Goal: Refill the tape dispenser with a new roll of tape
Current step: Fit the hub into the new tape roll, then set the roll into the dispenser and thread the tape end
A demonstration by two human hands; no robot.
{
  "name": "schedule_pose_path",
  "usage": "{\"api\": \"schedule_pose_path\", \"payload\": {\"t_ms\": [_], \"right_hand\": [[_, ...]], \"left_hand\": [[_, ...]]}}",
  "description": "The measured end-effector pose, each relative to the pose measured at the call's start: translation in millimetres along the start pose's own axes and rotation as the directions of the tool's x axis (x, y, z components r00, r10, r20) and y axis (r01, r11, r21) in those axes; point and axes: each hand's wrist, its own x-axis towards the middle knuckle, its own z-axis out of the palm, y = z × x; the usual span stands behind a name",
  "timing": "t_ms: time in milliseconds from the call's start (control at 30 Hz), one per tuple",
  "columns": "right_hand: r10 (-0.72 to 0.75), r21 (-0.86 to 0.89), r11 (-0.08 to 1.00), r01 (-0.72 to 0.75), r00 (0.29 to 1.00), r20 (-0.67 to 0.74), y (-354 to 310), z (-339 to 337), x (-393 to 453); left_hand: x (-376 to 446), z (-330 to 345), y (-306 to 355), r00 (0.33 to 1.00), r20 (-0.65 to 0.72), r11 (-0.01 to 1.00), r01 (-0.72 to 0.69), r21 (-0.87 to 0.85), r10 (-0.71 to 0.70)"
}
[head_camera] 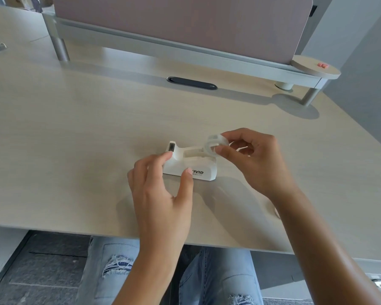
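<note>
White plastic tape dispenser point(190, 165), one item, standing upright on the pale wood-grain desk point(97, 128) just below the centre of the head view, cutter end toward 9 o'clock, open well facing up and showing no roll seated in it; dark lettering on the near side wall. Left hand point(161, 194), at 7 o'clock from the dispenser: forefinger on the cutter end, thumb pressed to the near wall, the other fingers loosely spread and curled — a light brace on the body, judged to keep the base from sliding while the roll goes in. Clear tape roll point(215, 143), one item, held off the desk just above the dispenser's 3 o'clock end, tilted on edge. Right hand point(257, 159), at 3 o'clock: thumb and forefinger pinched on the roll's rim, remaining fingers arched clear, which leaves the core open and in sight, probably for lining it up with the well. Whether a hub sits inside the roll cannot be told. Roll not yet seated. At 12 o'clock, well apart: dark oval cable port point(191, 83); beyond it, a grey rail carrying a mauve divider screen point(174, 23)
</note>
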Motion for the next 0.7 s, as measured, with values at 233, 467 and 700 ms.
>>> {"api": "schedule_pose_path", "payload": {"t_ms": [233,467,700], "right_hand": [[-0.061,-0.064,0.996,0.069,0.991,0.119,5.4,2.4,9.5],[-0.115,-0.194,0.969,0.151,0.976,0.186,-5.2,0.3,13.9],[-0.032,-0.361,0.923,0.135,0.961,0.276,-24.2,-2.4,28.1]], "left_hand": [[6.3,1.3,-2.2,0.987,0.139,0.993,0.06,0.104,-0.075],[5.6,1.7,-3.1,0.986,0.151,0.993,0.059,0.103,-0.074],[5.5,2.3,-4.5,0.986,0.151,0.994,0.06,0.093,-0.073]]}}
